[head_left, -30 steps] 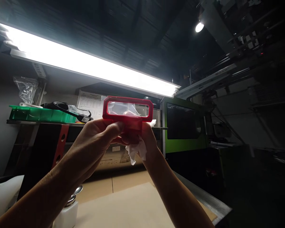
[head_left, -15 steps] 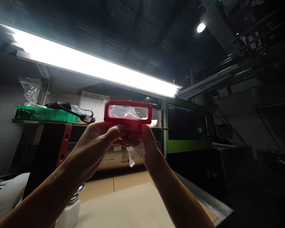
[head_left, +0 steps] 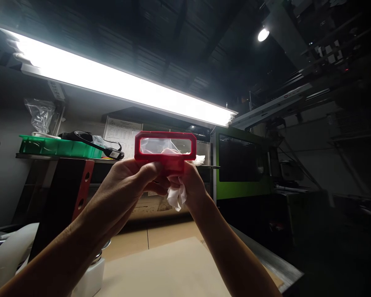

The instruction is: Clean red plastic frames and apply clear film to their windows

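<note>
Head view
Left hand (head_left: 126, 181): raised in front of the face, fingers and thumb pinched on the lower edge of the red frame (head_left: 165, 145).
Right hand (head_left: 190, 183): close against the left hand, closed on the frame's lower stub and on a crumpled white cloth (head_left: 177, 196) that hangs below the fingers.
Red frame: held upright between both hands, a rectangular window with a clear pane, just above the knuckles.
Above the hands: a long lit tube lamp (head_left: 120, 88).
Left of the hands: a green tray (head_left: 58, 147) on a shelf.
Right of the hands: a green machine (head_left: 241, 165).
Below the hands: a cardboard-covered bench (head_left: 170, 264); a white dispenser bottle (head_left: 91, 276) under the left forearm.
</note>
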Action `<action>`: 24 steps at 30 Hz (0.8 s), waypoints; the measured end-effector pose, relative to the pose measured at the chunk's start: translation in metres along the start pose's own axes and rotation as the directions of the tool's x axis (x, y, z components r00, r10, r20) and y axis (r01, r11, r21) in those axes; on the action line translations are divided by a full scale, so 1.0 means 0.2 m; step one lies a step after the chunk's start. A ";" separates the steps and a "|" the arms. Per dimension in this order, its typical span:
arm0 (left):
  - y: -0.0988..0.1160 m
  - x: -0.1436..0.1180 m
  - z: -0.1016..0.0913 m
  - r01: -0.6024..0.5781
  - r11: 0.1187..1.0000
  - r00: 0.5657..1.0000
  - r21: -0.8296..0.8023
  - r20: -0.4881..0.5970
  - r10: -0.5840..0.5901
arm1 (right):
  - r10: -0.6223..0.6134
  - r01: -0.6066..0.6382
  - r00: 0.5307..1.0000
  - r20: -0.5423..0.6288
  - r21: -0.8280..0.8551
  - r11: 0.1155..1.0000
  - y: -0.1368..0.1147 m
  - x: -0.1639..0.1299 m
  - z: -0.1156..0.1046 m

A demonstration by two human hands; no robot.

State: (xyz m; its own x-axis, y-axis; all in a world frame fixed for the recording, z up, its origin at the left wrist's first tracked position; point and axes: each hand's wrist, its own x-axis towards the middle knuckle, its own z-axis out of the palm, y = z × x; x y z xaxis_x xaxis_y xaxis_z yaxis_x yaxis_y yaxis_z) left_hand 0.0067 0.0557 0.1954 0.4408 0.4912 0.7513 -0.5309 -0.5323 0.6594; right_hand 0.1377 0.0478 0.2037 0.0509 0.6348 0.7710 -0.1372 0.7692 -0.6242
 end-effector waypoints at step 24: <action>-0.02 0.00 -0.04 0.056 0.997 0.998 -0.044 -0.006 -0.056 | 0.021 -0.027 0.973 0.232 0.022 0.999 -0.03 0.03 -0.07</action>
State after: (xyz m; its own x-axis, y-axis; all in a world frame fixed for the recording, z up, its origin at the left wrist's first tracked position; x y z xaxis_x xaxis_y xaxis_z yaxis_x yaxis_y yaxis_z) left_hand 0.0025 0.0625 0.1924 0.4658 0.5241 0.7130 -0.5368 -0.4732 0.6985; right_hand 0.1526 0.0491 0.2104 -0.1825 0.6167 0.7658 -0.1601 0.7498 -0.6420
